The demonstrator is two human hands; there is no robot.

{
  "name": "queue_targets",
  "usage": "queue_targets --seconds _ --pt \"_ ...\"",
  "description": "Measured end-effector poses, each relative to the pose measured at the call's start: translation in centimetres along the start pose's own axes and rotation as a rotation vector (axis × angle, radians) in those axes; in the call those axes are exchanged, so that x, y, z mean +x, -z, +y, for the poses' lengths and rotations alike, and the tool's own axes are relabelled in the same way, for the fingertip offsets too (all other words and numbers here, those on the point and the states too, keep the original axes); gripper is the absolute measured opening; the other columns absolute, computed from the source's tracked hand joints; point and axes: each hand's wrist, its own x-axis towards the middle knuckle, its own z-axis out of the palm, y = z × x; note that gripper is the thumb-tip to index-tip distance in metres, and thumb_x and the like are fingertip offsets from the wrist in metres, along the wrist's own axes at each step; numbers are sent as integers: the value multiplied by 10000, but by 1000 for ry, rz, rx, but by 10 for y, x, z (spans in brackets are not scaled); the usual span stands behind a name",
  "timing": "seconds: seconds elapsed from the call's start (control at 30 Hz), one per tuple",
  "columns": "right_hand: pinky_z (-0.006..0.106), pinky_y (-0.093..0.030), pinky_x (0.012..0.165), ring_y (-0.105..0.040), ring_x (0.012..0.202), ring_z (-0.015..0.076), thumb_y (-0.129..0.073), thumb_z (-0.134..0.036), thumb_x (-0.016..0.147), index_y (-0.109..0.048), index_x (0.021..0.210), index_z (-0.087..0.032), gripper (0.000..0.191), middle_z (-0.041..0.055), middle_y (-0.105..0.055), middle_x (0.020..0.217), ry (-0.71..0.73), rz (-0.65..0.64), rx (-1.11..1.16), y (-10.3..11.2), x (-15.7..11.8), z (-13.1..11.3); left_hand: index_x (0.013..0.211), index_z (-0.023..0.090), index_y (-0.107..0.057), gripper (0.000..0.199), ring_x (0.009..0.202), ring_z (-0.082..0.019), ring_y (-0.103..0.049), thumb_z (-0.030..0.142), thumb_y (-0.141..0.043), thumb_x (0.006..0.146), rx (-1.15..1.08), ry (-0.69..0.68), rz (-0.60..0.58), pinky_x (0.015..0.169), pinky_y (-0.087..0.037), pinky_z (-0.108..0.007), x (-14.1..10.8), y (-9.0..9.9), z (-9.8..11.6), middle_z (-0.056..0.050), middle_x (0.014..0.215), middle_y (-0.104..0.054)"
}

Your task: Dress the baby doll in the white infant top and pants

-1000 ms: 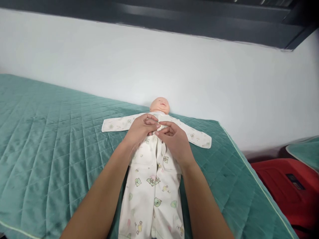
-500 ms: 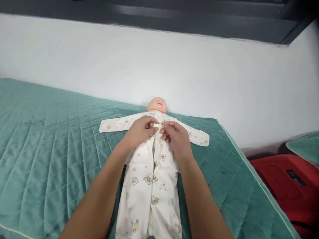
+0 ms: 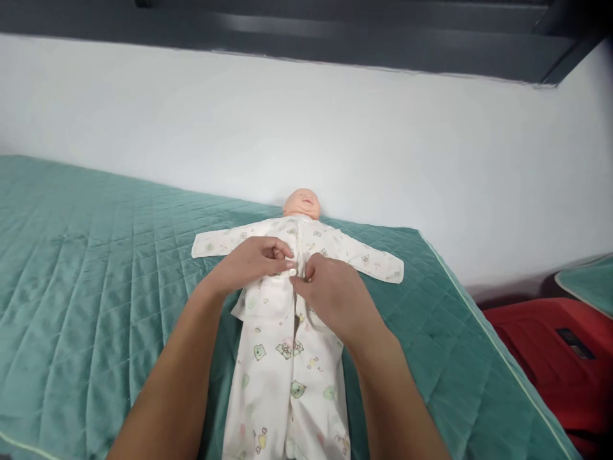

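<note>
A baby doll (image 3: 302, 203) lies on its back, dressed in a white baby jacket (image 3: 265, 297) and matching trousers (image 3: 268, 390) printed with small bears. My left hand (image 3: 258, 260) is closed at the jacket's front edge, its thumb beside a white button (image 3: 292, 272). From the other side my right hand (image 3: 330, 291) pinches the opposite front edge, thumb tip close to the same button. Below my hands the two front panels hang apart. My right hand hides part of the jacket's chest and hem.
Green quilted bedding (image 3: 119, 287) lies under the doll, its piped edge running down on the right. A white wall (image 3: 306, 121) rises behind the doll's head. Beyond the bed's right edge stands a red plastic object (image 3: 541, 345). A dark beam (image 3: 287, 32) crosses the top.
Both hands have moved down the jacket front, from a button near the chest to the lower one. The upper chest now shows with its front edges together.
</note>
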Motion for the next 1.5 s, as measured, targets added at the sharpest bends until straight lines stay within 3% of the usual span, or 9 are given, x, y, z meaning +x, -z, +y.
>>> queue_targets --seconds 0.13,0.33,0.53,0.67,0.87,1.5 --pt "285 -270 494 -439 515 137 -557 -279 831 -438 597 -229 268 -12 -550 574 6 -68 118 7 3 6 884 238 -736 193 667 -132 -520 353 -757 730 117 -13 -58 536 -387 -224 -2 2 1 -7 781 -593" --pt "274 -399 543 -537 539 133 -548 -395 877 -535 587 -208 345 -3 -612 569 -22 -261 599 16 13 23 758 217 -688 77 683 -114 -523 288 -702 785 157 -134 -46 598 -402 -227 0 -3 1 6 815 -627" --pt "237 -396 550 -510 539 98 -573 -431 911 -598 661 -191 347 -5 -618 575 16 -358 860 10 16 29 842 193 -661 172 624 -125 -597 360 -692 821 -10 -16 -115 553 -395 -222 -4 -3 6 10 677 -640" --pt "232 -400 539 -532 534 95 -617 -439 903 -606 676 -188 338 -7 -618 587 48 -365 892 7 17 31 862 184 -665 208 635 -122 -600 381 -713 819 -89 -11 -145 559 -405 -214 -5 -4 7 -2 670 -664" --pt "233 -410 520 -544 507 101 -619 -488 906 -598 690 -193 367 -12 -609 546 75 -386 848 4 18 31 852 169 -687 199 736 -132 -643 360 -727 812 -151 12 -138 705 -496 -244 -5 -5 6 -21 767 -681" --pt "225 -470 564 -647 611 120 -532 -457 966 -657 785 -187 348 32 -714 685 111 -436 847 6 18 37 856 150 -728 124 693 -109 -654 263 -731 806 -189 62 -71 685 -549 -223 -2 -8 4 -33 772 -713"
